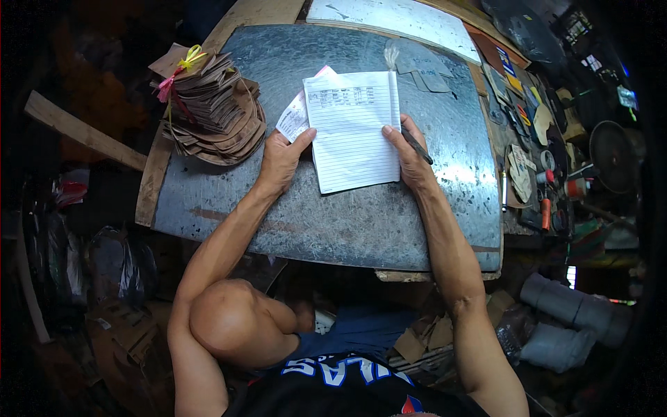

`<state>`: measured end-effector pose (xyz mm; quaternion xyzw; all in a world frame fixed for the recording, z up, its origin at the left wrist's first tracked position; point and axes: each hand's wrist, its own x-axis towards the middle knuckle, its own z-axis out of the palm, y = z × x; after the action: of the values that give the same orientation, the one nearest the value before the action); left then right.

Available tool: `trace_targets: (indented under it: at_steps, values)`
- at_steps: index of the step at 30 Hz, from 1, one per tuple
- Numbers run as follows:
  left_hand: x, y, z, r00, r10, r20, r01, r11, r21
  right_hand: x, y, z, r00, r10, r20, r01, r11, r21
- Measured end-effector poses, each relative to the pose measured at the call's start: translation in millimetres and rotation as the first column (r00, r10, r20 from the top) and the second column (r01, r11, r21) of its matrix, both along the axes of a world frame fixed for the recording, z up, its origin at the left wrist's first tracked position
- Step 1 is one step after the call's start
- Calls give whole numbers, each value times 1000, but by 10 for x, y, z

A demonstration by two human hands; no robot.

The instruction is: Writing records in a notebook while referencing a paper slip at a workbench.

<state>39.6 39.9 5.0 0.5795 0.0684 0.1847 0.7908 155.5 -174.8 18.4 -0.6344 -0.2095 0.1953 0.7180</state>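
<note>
Notebook (354,132) between both hands, pen (417,146) in right grip

A single head-worn fisheye camera looks steeply down from close above onto a metal-topped worktable (389,215), its straight edges bowing outward, the wearer's forearms entering from the lower edge.
</note>
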Motion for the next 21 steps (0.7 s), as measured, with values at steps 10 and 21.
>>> trace_targets:
  at_steps: [10, 21]
  values:
    - [46, -18, -4, 999, 33, 32, -33, 999, 7, -14, -4, 16, 999, -11, -32, 11, 1000, 21]
    - [15, 22, -45, 1000, -19, 3, 19, 1000, 23, -6, -6, -1, 1000, -21, -8, 20, 1000, -19]
